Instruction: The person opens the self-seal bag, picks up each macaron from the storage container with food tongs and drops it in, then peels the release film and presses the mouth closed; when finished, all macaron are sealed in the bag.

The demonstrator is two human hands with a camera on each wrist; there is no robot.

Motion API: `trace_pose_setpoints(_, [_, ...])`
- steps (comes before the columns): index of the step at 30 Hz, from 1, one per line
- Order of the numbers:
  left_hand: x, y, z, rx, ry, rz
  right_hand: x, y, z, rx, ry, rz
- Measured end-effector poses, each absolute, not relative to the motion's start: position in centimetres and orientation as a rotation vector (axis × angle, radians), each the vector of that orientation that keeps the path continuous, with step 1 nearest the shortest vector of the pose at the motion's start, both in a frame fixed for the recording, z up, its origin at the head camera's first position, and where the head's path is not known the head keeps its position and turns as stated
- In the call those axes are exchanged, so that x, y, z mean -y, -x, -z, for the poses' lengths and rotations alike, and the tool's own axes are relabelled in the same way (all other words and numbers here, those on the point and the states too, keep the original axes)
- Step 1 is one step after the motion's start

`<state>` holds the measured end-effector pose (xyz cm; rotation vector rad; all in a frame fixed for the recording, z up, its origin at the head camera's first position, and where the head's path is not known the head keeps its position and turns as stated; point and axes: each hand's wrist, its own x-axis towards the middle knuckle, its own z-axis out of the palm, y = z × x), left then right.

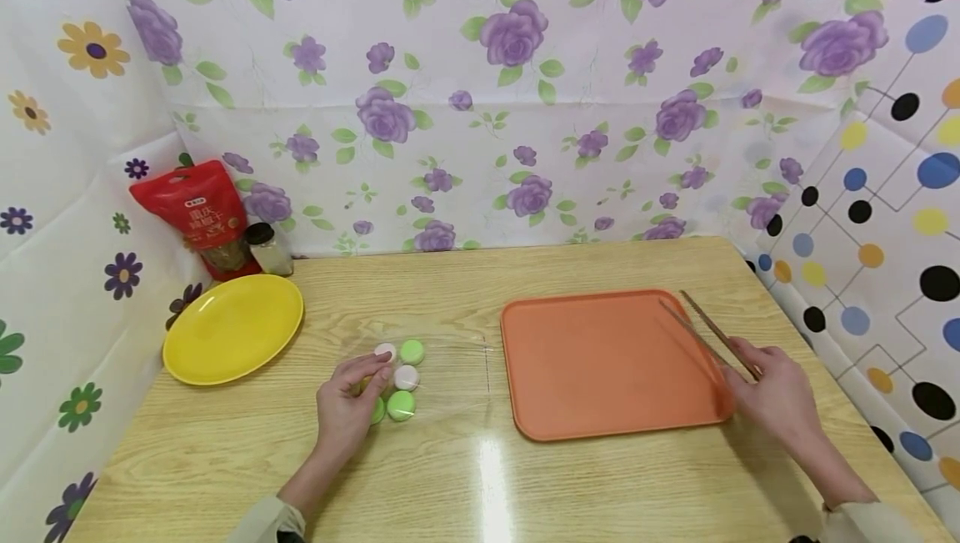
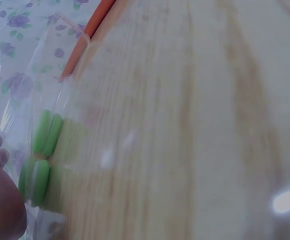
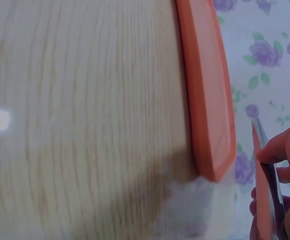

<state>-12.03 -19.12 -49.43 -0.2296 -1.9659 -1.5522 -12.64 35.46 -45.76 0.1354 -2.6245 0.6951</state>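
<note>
A clear plastic package [image 1: 457,372] lies on the table left of the tray, with green macarons [image 1: 412,351] and pale ones [image 1: 407,377] at its left end. My left hand [image 1: 348,397] grips that end, thumb and fingers bent over the macarons and hiding some of them. The left wrist view shows two green macarons [image 2: 47,132] through the film beside the hand. In my right hand [image 1: 776,389] is a pair of metal tongs [image 1: 708,330], their two arms apart and pointing up-left over the right side of the orange tray [image 1: 607,368].
A yellow plate [image 1: 232,330] sits at the left edge of the table. Behind it stand a red pouch [image 1: 198,213] and a small jar with a black lid [image 1: 268,249]. Patterned cloth [image 1: 525,109] walls the table at the back and both sides.
</note>
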Motion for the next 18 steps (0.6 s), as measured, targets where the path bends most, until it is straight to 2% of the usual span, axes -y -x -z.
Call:
trace_pose_setpoints(10, [19.1,12.1,49.5,1.962,0.227,1.573,-38.6,13.1,47.3,2.785,0.084,-0.65])
trace_pose_setpoints(18, [18.7,11.8,48.8,1.967,0.234,1.529,-39.4,13.5,48.1,2.784,0.086,-0.59])
